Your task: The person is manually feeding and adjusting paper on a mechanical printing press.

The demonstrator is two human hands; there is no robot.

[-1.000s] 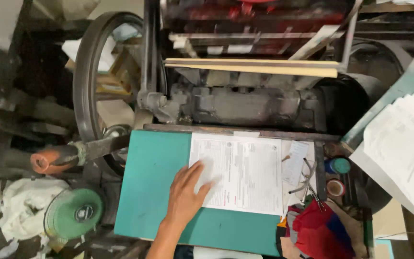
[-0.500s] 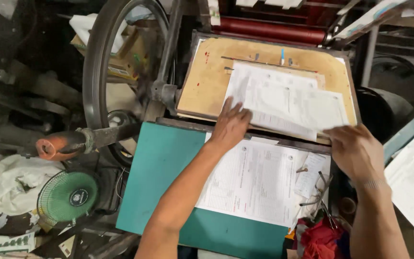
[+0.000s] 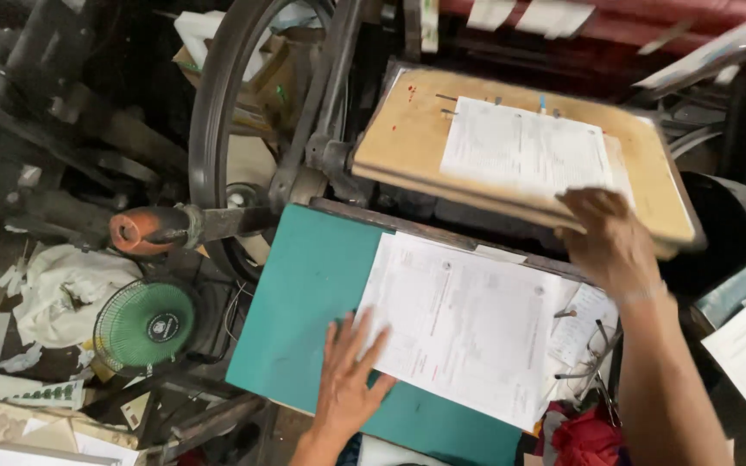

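Two hands work at a cluttered printing press beside a flywheel (image 3: pixel 218 129); the left hand (image 3: pixel 347 380) lies flat, fingers spread, on the printed stack (image 3: pixel 468 328) atop the teal board (image 3: pixel 304 293); the right hand (image 3: pixel 606 242), fingers curled, touches the sheet (image 3: pixel 524 147) on the tan platen (image 3: pixel 407 129).

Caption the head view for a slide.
Left hand flat on paper stack; right hand at sheet on tan board.

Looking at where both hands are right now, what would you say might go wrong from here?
1. The right hand reaches onto the press's tilted wooden board, right at the printed sheet; if the machine closes, the fingers could get caught.
2. The left hand rests on the paper stack on the green table; a nudge might skew the sheets.
3. The big flywheel is close and unguarded.
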